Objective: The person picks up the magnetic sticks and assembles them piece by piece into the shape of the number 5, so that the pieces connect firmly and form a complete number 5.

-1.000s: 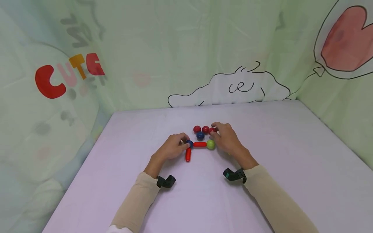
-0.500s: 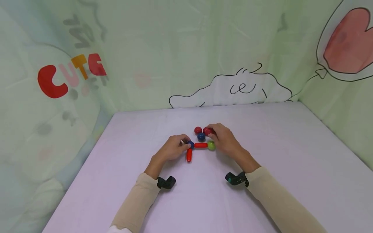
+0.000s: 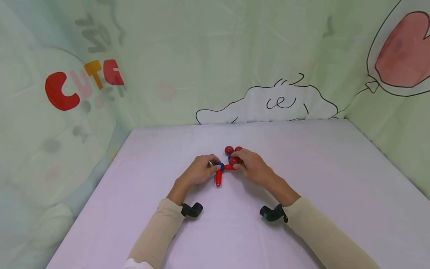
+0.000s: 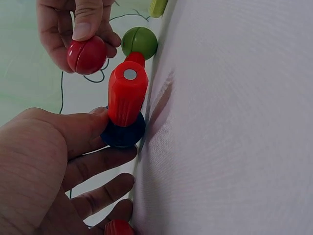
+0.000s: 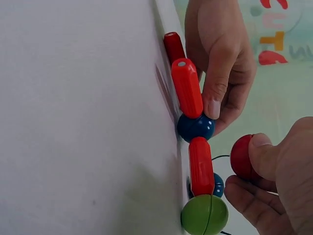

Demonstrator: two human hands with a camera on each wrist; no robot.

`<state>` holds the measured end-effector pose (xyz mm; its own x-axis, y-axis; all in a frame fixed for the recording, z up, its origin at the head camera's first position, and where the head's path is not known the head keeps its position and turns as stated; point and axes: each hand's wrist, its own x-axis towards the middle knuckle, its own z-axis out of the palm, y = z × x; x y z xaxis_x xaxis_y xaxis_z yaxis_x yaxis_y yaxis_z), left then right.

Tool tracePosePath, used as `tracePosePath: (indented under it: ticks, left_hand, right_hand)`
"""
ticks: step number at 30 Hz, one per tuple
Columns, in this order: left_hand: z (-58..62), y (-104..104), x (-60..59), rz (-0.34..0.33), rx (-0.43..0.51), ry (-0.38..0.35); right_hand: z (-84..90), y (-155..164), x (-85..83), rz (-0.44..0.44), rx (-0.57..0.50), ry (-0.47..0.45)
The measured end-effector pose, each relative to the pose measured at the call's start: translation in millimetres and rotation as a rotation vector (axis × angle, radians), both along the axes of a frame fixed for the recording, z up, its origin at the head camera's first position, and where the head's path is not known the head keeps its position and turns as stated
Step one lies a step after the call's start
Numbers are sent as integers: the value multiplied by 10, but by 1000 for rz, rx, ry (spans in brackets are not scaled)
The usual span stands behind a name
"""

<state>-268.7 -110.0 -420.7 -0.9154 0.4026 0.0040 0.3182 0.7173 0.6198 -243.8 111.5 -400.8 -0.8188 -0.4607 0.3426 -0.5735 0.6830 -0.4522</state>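
1. The left hand (image 3: 201, 172) rests on the pale lilac desk (image 3: 134, 209), its fingers (image 4: 98, 128) curled and pinching the blue ball (image 4: 123, 133) that forms the corner of a small rod-and-ball build; the thumb and forefinger press the ball from its sides.
2. From that blue ball, one red rod (image 3: 218, 178) runs toward the person, lying flat on the desk; the left wrist view shows the round metal disc at its free end.
3. A second red rod (image 5: 201, 166) leaves the same blue ball sideways and ends at a green ball (image 5: 204, 214), which it touches; in the head view the green ball is hidden under the right hand.
4. The right hand (image 3: 252, 169) hovers just over this second rod, its fingers (image 5: 261, 156) pinching a loose red ball (image 3: 234, 161) between thumb and forefinger; the ball is clear of the desk and not touching the build.
5. Just behind the build, a second blue ball (image 5: 218, 185) lies on the desk beside the sideways rod.
6. Farther back, two more red balls (image 3: 229, 150) sit side by side on the desk, the right one partly hidden by the right hand.
7. Both forearms wear beige sleeves (image 3: 158, 231) with dark wrist straps.
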Motion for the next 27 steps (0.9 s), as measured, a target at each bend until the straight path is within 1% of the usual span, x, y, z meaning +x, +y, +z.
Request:
tracePosePath:
  ticks: [4,8,18,24,27]
  left_hand:
    - [-15,-5,-14,0,4,8]
    - [-23,-13,-16,1,12,1]
    - [-36,-21,-19,2,26,-11]
    - [-36,-29,-26,2,36,-11]
    - [-36,-34,-22,1,39,-10]
  right_hand:
    - [2,-15,46,46,21,0]
    - [3,-44,104,75,61,-14]
    - [-15,-76,171,111,93,-50]
    - [-4,-86,201,133,100,-96]
    - [-5,-92,209,157,81,-146]
